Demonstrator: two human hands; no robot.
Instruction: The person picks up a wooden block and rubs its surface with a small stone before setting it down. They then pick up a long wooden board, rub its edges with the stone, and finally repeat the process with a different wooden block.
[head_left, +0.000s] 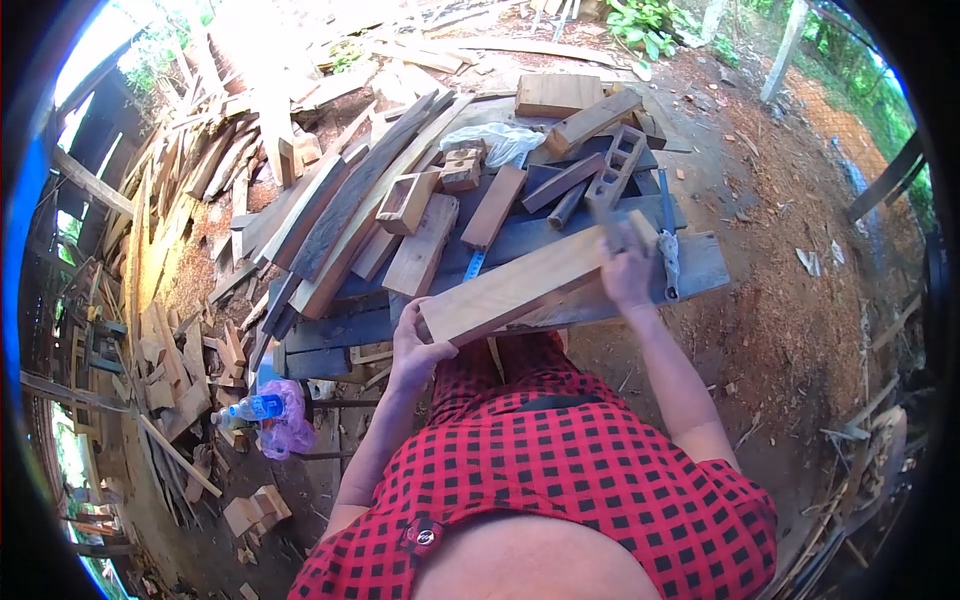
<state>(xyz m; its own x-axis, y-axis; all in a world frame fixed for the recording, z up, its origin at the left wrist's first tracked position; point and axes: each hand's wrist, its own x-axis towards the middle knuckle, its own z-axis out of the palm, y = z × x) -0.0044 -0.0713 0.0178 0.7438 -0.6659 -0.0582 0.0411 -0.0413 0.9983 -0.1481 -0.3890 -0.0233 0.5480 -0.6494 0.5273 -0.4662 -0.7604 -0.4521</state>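
Observation:
A pale wooden beam [520, 278] lies at a slant in front of me, over the near edge of the dark plank workbench [335, 333]. My left hand [412, 350] is closed around its near left end, thumb along the front. My right hand [627, 268] is at the far right end of the beam. Motion smears its fingers, and a greyish blur shows above them, so I cannot make out whether it holds something. Beside that hand, at the bench's right side, is a long dark metal tool [668, 235] partly wrapped in whitish plastic.
Wooden blocks [495, 207], an open wooden box [408, 203], long boards [365, 190] and a white plastic bag [495, 142] crowd the bench. At left hang a pink plastic bag [288, 425] and a bottle [255, 408]. Scrap wood [180, 370] litters the ground.

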